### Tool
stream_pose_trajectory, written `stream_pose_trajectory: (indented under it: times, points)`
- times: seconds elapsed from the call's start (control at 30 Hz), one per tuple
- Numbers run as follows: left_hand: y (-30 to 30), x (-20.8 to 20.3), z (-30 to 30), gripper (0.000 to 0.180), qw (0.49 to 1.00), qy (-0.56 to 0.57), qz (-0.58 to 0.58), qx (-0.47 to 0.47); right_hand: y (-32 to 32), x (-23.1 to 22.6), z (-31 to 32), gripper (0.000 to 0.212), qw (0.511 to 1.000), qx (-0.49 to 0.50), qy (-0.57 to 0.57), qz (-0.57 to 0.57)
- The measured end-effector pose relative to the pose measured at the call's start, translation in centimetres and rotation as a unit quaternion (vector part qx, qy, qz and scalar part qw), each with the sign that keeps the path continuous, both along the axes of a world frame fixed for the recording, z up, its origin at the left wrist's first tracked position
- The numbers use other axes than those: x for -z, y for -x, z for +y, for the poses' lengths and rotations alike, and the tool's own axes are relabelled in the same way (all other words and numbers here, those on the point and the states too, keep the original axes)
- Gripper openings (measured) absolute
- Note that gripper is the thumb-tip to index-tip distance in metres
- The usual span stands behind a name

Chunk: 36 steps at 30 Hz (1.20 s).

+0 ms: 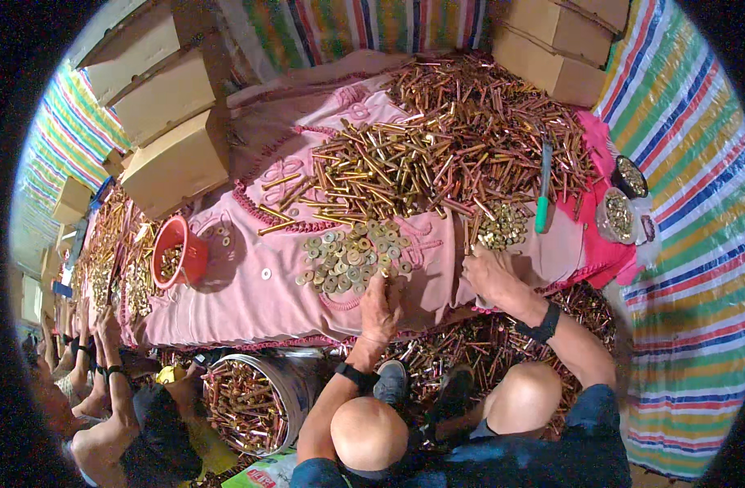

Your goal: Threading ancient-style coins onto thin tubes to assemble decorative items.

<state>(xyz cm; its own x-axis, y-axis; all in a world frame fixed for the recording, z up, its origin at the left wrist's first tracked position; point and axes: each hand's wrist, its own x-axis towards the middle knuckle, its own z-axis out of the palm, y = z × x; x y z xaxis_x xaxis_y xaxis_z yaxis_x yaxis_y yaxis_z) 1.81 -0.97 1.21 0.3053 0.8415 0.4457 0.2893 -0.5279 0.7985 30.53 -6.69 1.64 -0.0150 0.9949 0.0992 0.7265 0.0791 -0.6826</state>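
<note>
My left hand [380,311] rests at the near edge of a pile of flat metal washers [352,256], its fingers bent together. Whatever may be between those fingertips is too small to make out. To the right, my right hand [493,274] reaches to the near side of a small heap of brass-coloured nuts [501,226]. Its fingers are curled together, and what they grip is hidden. Behind both hands spreads a large heap of long gold and coppery bolts [437,154], with a few loose ones at its left. A pink cloth [250,313] lies under everything.
A green-handled tool [542,213] lies on the bolts. An orange-red basket [174,252] stands left; two small containers [620,215] of hardware sit right. Cardboard boxes [175,167] are stacked behind. A bucket of bolts [246,403] stands below; another person [116,407] works at left.
</note>
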Motion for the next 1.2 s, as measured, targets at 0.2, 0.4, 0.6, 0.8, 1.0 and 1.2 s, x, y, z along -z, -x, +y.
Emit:
stream_pose_trajectory:
  times: [0.2,0.4,0.6,0.8,1.0,1.2]
  points:
    - [0.4,1.0,0.1,0.034,0.999,-0.047,-0.011,-0.005,4.9,-6.5,2.2,0.014,0.997,-0.032,-0.069,-0.007]
    - [0.8,0.1,0.2,0.039,0.997,-0.055,-0.036,0.043,10.1,-8.7,4.6,0.021,0.987,-0.105,-0.080,0.095]
    - [1.2,0.7,0.3,0.053,0.997,-0.032,-0.045,0.047,13.2,-9.1,5.1,0.025,0.982,-0.123,-0.076,0.123]
    - [1.4,0.5,0.2,0.056,0.998,-0.028,-0.027,0.058,13.9,-8.5,3.9,0.025,0.967,-0.029,0.015,0.255]
    - [1.9,0.9,0.3,0.050,0.997,-0.038,-0.025,0.059,14.7,-9.7,4.2,0.022,0.977,-0.109,-0.114,0.140]
    - [1.3,1.7,0.6,0.049,0.997,-0.023,-0.010,0.076,13.0,-8.6,5.3,0.022,0.967,-0.155,-0.201,0.024]
